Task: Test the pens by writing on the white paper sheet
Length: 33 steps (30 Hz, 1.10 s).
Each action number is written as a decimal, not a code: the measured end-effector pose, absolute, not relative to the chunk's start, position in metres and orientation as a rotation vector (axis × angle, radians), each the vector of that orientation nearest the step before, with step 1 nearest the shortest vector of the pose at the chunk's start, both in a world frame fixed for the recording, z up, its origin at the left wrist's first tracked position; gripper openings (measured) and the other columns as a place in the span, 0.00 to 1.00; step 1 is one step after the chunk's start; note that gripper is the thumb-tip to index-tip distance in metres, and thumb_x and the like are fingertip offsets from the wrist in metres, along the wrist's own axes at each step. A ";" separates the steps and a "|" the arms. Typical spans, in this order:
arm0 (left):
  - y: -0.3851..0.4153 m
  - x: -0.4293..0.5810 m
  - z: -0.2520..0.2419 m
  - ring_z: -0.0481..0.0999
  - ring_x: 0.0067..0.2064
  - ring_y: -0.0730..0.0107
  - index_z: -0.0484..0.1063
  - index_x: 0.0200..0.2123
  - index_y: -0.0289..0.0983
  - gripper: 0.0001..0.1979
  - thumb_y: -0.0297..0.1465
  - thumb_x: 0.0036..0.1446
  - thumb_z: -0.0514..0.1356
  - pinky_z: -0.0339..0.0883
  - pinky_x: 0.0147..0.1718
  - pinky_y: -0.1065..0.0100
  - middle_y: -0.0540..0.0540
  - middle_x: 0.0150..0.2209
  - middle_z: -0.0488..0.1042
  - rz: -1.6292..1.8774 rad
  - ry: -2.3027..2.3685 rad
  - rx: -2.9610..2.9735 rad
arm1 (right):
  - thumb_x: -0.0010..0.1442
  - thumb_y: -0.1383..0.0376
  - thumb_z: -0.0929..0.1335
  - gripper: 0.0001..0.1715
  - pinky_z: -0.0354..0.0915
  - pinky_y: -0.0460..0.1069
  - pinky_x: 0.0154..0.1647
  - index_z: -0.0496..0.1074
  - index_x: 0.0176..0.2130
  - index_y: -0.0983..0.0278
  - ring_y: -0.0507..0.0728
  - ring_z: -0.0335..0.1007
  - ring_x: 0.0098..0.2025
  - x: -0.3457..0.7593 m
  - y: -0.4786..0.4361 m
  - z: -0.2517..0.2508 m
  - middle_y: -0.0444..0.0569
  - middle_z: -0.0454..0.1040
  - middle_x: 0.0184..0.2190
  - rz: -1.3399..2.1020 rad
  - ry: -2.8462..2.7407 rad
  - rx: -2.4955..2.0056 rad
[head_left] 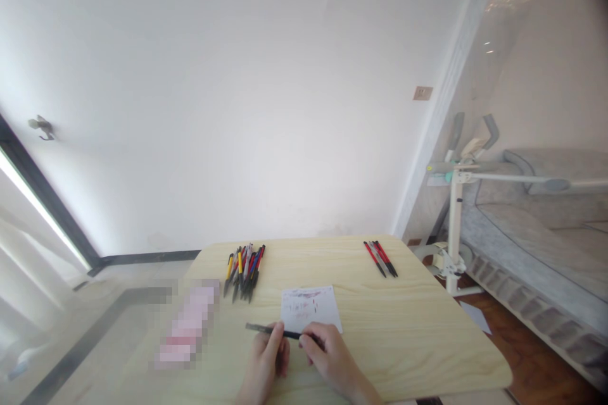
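Observation:
Both hands hold one black pen (266, 329) level above the near edge of a light wooden table (418, 329). My left hand (266, 361) pinches the pen near its middle. My right hand (329, 354) grips its right end with curled fingers. Just beyond the hands lies a small white paper (311, 307) with red and dark scribbles. A pile of several pens (244, 271) in yellow, red, blue and black lies at the far left of the table. Three red and black pens (380, 258) lie together at the far right.
A blurred pink patch (187, 329) lies on the table's left side. A white stand with grey arms (456, 228) and a grey sofa (546, 228) are to the right of the table. A white wall is behind.

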State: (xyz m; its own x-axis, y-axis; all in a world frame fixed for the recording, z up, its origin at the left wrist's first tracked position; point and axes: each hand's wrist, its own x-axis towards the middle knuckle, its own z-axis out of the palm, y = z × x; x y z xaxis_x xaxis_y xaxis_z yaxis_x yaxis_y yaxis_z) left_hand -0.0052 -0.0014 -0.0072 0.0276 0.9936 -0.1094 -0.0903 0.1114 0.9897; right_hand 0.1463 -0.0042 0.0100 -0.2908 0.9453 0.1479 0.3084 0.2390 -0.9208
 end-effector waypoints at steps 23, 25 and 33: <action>0.005 -0.001 -0.006 0.57 0.10 0.79 0.59 0.12 0.37 0.27 0.52 0.48 0.52 0.45 0.10 0.75 0.54 0.08 0.59 1.175 1.147 1.037 | 0.60 0.59 0.60 0.18 0.53 0.43 0.22 0.66 0.25 0.66 0.49 0.58 0.21 0.145 -0.002 0.001 0.41 0.62 0.17 1.088 -1.705 -1.109; 0.003 -0.001 -0.005 0.57 0.10 0.79 0.58 0.12 0.37 0.27 0.52 0.48 0.52 0.45 0.11 0.75 0.54 0.09 0.59 1.178 1.143 1.039 | 0.60 0.59 0.60 0.18 0.53 0.43 0.22 0.66 0.24 0.66 0.49 0.57 0.20 0.145 -0.003 0.001 0.41 0.62 0.17 1.095 -1.709 -1.108; 0.002 0.001 -0.007 0.55 0.10 0.80 0.58 0.11 0.37 0.28 0.55 0.46 0.52 0.44 0.10 0.75 0.55 0.08 0.57 1.186 1.198 1.041 | 0.60 0.59 0.60 0.18 0.53 0.43 0.23 0.65 0.23 0.65 0.49 0.58 0.21 0.145 -0.004 0.006 0.41 0.62 0.17 1.055 -1.728 -1.121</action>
State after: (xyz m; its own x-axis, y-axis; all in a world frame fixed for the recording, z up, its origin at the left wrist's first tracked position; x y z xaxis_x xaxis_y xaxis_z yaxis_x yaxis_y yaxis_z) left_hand 0.0008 0.0024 -0.0069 -0.0125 0.9933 -0.1145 -0.1043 0.1125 0.9882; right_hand 0.1453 -0.0041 0.0058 -0.2835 0.9420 0.1796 0.2706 0.2582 -0.9274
